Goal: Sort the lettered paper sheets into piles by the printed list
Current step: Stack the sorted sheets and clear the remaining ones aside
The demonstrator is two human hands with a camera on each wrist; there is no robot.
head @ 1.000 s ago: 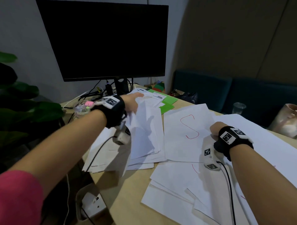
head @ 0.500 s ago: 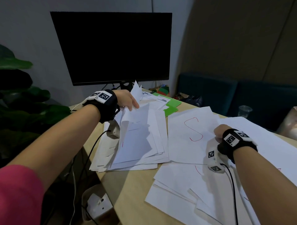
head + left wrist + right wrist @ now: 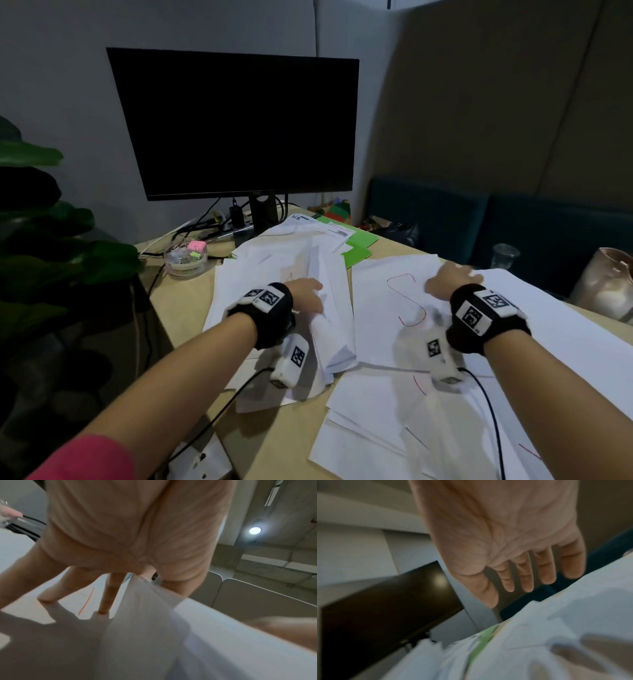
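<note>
Head view: a raised bundle of white sheets (image 3: 329, 308) at frame centre is gripped by the left hand (image 3: 305, 294), above the left pile (image 3: 246, 274) on the tabletop (image 3: 274, 442). In the left wrist view, fingers (image 3: 109, 595) are seen touching the paper below. The right hand (image 3: 448, 279) is held flat, fingers straight, apparently just over the S-marked sheet (image 3: 394, 308), centre-right. The printed list (image 3: 329, 231) lies near the monitor (image 3: 236, 126).

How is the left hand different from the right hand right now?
The left hand grips a lifted bunch of white paper sheets; the right hand holds nothing. The left hand's fingers point down onto the pile; the right hand's fingers are spread out straight above the sheets. Both wear black wrist straps.
</note>
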